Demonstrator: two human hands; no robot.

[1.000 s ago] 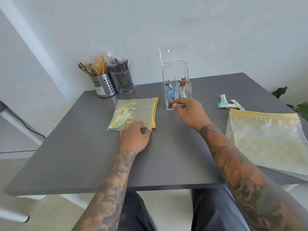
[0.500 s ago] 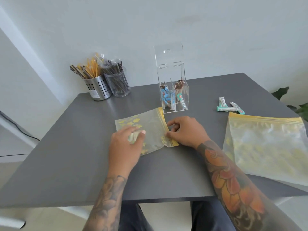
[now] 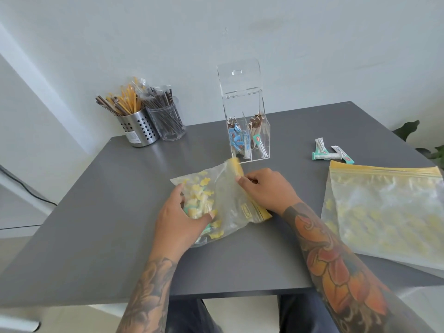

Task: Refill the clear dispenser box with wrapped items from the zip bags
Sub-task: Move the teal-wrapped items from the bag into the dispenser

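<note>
A small zip bag [image 3: 228,200] with a yellow seal strip and yellow-printed contents lies in the middle of the grey table [image 3: 108,212]. My left hand [image 3: 182,212] presses on its filled left part. My right hand [image 3: 266,191] pinches the yellow seal edge, which is lifted and blurred. Behind the bag stands the clear dispenser box [image 3: 247,131] with its lid up; blue, brown and white wrapped items sit in its compartments. A few white-and-teal wrapped items [image 3: 331,152] lie loose to the right.
A large zip bag [image 3: 384,212] with a yellow seal covers the table's right side. A perforated steel cup [image 3: 139,128] and a clear cup [image 3: 170,123], both full of stick packets, stand at the back left. Plant leaves [image 3: 408,128] show past the right edge.
Both hands have dragged the small zip bag nearer to me and turned it. My right hand left the dispenser box and took the bag's seal edge, now lifted off the table.
</note>
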